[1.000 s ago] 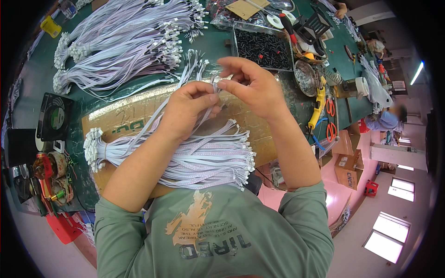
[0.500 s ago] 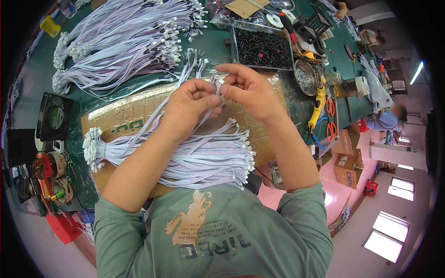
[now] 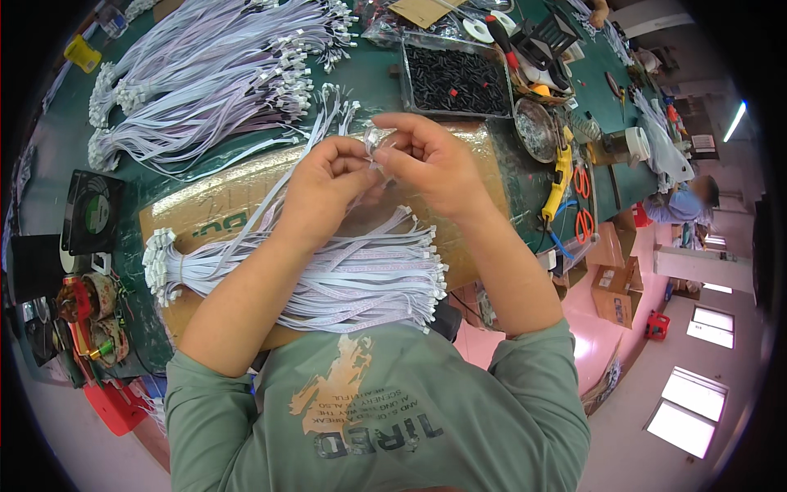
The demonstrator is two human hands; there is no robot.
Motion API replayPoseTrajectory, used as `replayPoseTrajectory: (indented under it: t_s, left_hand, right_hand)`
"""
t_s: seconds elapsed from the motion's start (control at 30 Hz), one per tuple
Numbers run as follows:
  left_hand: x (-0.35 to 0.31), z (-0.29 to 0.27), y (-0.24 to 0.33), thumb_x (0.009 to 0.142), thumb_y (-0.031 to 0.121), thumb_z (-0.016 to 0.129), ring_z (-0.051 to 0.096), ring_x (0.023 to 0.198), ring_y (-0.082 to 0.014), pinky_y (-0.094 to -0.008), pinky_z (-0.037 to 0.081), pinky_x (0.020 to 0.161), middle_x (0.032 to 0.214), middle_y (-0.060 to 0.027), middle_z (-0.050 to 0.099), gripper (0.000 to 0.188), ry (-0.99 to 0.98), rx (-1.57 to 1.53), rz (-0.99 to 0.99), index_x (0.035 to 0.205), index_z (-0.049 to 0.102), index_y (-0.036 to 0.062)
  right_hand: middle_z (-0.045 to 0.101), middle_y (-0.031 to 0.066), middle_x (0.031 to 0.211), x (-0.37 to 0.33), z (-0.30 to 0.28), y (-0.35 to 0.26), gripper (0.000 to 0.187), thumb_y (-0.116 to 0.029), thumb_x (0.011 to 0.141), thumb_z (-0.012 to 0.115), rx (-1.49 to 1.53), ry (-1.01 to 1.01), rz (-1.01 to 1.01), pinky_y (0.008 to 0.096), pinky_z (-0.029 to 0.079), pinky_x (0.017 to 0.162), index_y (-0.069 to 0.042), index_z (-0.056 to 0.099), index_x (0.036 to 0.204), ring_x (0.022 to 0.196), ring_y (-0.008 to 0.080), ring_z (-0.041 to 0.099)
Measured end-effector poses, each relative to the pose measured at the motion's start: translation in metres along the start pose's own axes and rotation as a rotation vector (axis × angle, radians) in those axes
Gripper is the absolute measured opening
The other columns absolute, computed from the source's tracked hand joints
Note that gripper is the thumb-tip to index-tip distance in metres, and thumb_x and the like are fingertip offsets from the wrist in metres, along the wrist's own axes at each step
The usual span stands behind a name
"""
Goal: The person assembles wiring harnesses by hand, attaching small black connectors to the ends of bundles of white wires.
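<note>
Over the cardboard, my left hand (image 3: 328,187) is closed in a pinch on the end of a white ribbon cable (image 3: 375,148). Thumb and forefinger of my right hand (image 3: 430,164) pinch the same end, so the fingertips of both hands nearly meet. Small pale connector parts show between the fingers, too blurred to make out. Below my hands lies a tied bundle of white ribbon cables (image 3: 352,283) with white connectors at both ends. A few loose cables (image 3: 328,115) lie just beyond my left hand.
Larger cable bundles (image 3: 213,74) cover the far left of the green table. A clear tray (image 3: 402,90) of black tube pieces stands ahead, beside a round metal dish (image 3: 537,131). To the right are a yellow hot-glue gun (image 3: 561,180) and orange-handled scissors (image 3: 583,223). A black fan (image 3: 94,211) stands left.
Both hands stay together, with slight finger movement at the cable end. The whole view has shifted a little.
</note>
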State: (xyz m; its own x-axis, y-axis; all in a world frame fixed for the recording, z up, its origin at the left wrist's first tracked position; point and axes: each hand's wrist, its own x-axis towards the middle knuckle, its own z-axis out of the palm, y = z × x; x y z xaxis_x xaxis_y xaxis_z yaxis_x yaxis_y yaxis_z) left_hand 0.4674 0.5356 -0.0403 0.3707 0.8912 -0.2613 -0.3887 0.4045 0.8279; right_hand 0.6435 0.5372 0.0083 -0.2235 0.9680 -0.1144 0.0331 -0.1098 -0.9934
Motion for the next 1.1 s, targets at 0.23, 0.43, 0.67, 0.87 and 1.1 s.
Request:
replayPoseTrajectory:
  t_s: [0.23, 0.43, 0.67, 0.87, 1.1]
  left_hand:
    - [-0.005, 0.015, 0.001, 0.081, 0.004, 0.068, 0.064, 0.084, -0.0217, -0.0307, 0.051, 0.073, 0.089, -0.0069, 0.065, 0.029, 0.216, 0.737, 0.728, 0.109, 0.061, 0.0045]
    - [-0.021, 0.019, 0.001, 0.082, 0.019, 0.069, 0.063, 0.088, -0.0292, -0.0371, 0.051, 0.074, 0.09, -0.0115, 0.064, 0.018, -0.289, 1.251, 0.452, 0.094, 0.066, 0.0063]
    - [-0.024, 0.02, -0.006, 0.082, 0.022, 0.066, 0.062, 0.084, -0.032, -0.0439, 0.05, 0.073, 0.085, -0.0101, 0.062, 0.015, -0.466, 1.475, 0.548, 0.086, 0.064, 0.008]
    - [-0.02, 0.014, -0.012, 0.085, 0.02, 0.063, 0.062, 0.087, -0.0328, -0.0423, 0.05, 0.076, 0.09, -0.0116, 0.065, 0.014, -0.504, 1.541, 0.482, 0.091, 0.066, 0.0073]
    - [-0.018, 0.021, 0.008, 0.089, 0.012, 0.06, 0.065, 0.085, -0.0223, -0.0344, 0.051, 0.073, 0.095, -0.0096, 0.068, 0.029, -0.254, 1.075, 0.441, 0.117, 0.065, 0.0066]
  right_hand:
    - [0.065, 0.0036, 0.085, 0.024, -0.017, 0.023, 0.036, -0.014, 0.087, 0.068, -0.195, 0.147, -0.034, 0.0257, 0.05, 0.068, -0.004, 0.063, 0.12, 0.077, 0.0103, 0.061]
    - [0.07, 0.0069, 0.088, 0.033, -0.029, 0.008, 0.04, -0.025, 0.084, 0.071, -0.438, 0.043, 0.094, 0.0307, 0.051, 0.073, -0.006, 0.064, 0.119, 0.079, 0.0158, 0.065]
    - [0.071, 0.0085, 0.097, 0.075, -0.077, 0.015, 0.037, -0.027, 0.087, 0.063, -1.313, 0.339, -0.092, 0.0389, 0.052, 0.081, -0.013, 0.063, 0.121, 0.091, 0.0281, 0.067]
    - [0.071, 0.0093, 0.097, 0.09, -0.076, 0.013, 0.031, -0.025, 0.086, 0.062, -1.42, 0.266, -0.03, 0.0407, 0.052, 0.083, -0.013, 0.067, 0.114, 0.094, 0.0288, 0.066]
    - [0.071, 0.0109, 0.098, 0.086, -0.084, 0.019, 0.026, -0.022, 0.086, 0.058, -1.288, 0.439, -0.111, 0.0411, 0.052, 0.083, -0.012, 0.07, 0.106, 0.094, 0.0304, 0.066]
